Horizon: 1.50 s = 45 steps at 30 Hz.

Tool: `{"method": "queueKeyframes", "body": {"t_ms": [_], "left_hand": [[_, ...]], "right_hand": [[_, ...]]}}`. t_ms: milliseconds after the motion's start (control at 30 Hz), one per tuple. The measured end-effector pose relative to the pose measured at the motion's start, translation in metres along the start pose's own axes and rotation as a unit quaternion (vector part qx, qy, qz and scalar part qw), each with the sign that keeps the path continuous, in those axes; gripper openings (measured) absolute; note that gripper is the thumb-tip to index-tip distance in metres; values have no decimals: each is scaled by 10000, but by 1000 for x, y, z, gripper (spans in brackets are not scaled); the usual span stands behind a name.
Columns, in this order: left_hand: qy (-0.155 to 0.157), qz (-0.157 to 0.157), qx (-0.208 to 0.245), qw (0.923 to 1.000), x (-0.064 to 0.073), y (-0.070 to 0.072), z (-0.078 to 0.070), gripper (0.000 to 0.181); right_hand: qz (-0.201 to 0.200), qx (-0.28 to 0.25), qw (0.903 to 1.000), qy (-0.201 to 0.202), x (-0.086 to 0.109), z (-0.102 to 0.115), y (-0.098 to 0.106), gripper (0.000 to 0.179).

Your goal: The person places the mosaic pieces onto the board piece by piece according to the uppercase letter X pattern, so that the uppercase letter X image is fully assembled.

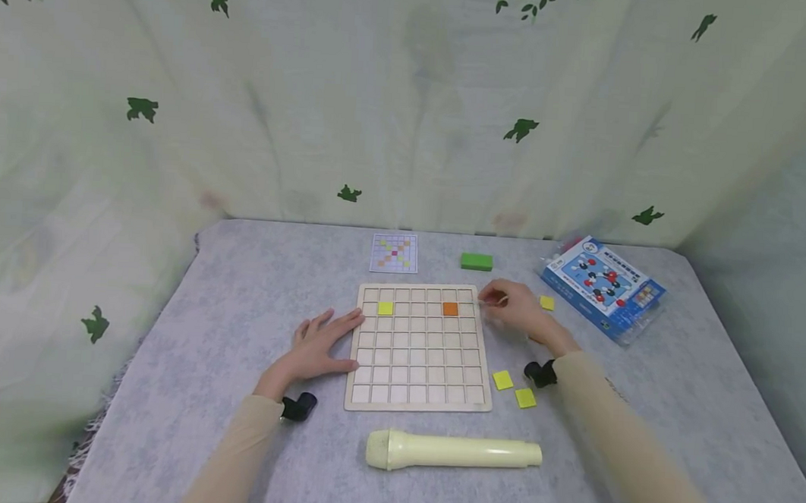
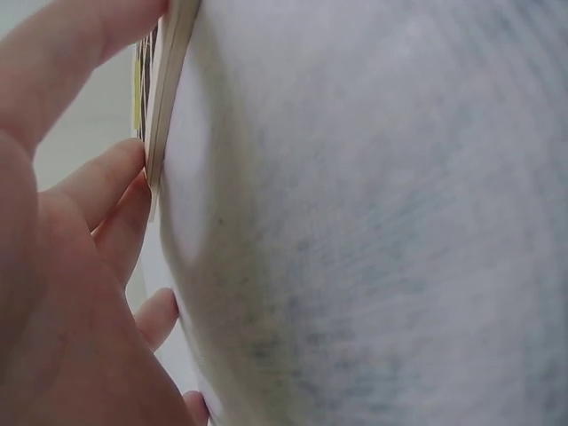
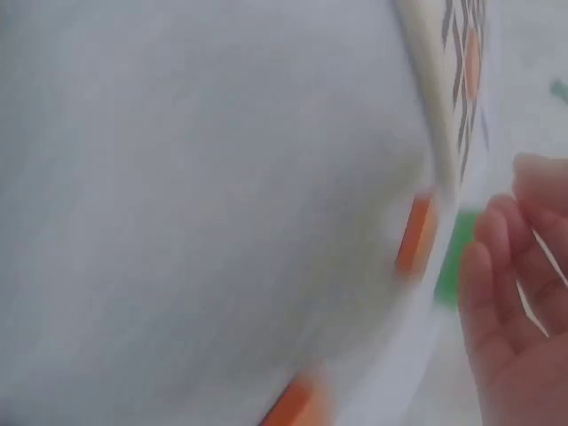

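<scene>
A square wooden grid board (image 1: pixel 418 351) lies mid-table with one yellow tile (image 1: pixel 385 308) and one orange tile (image 1: pixel 450 309) in its upper part. My left hand (image 1: pixel 319 346) is spread at the board's left side, its thumb and fingers touching the edge; the left wrist view shows the fingertips against the board's rim (image 2: pixel 169 98). Just past the board's upper right edge is my right hand (image 1: pixel 512 309), fingers loosely bent, no piece visible between them. Beside it lies a yellow tile (image 1: pixel 547 302). The right wrist view, blurred, shows an orange-looking piece (image 3: pixel 417 235) near the board.
Two yellow tiles, one (image 1: pixel 503 380) nearer the board and another (image 1: pixel 525 398), lie right of it. Behind stand a pattern card (image 1: pixel 394 252) and a green block (image 1: pixel 476 261). A blue box (image 1: pixel 603 285) lies at the back right; a cream microphone (image 1: pixel 454 452) lies in front.
</scene>
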<state>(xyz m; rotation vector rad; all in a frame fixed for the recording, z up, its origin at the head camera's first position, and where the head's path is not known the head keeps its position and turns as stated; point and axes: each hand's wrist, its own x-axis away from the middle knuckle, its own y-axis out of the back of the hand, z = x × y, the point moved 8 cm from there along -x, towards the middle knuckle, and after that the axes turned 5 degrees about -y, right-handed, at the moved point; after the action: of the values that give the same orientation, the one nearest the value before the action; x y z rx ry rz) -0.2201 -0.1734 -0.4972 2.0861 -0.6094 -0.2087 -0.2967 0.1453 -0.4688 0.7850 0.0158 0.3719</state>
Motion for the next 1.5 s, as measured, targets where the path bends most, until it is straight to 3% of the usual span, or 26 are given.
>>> {"method": "queueKeyframes", "body": {"t_ms": [167,300,667,1033,1333,1500], "left_hand": [[3,-3,45,10000,1,0,0,83],[16,-7,82,10000,1,0,0,83],[13,-9,130,9999,0,0,-2,83],[54,4,166,9998,1,-1,-2,83],[19,29,101,9999,1,-1,-2,84],[52,27,96,9999,2,0,-1,83]], "right_hand": [[25,-325,9995,-9,26,-26,20,18],[185,-474,9987,-3,49,-35,23,18],[1001,-342,9932,487,94,-25,-13,21],[1141,543,9882,869,90,-7,-32,22],[1327,728,9852,808,89,-6,-33,21],[1201,861,9858,794,89,-5,-33,21]]}}
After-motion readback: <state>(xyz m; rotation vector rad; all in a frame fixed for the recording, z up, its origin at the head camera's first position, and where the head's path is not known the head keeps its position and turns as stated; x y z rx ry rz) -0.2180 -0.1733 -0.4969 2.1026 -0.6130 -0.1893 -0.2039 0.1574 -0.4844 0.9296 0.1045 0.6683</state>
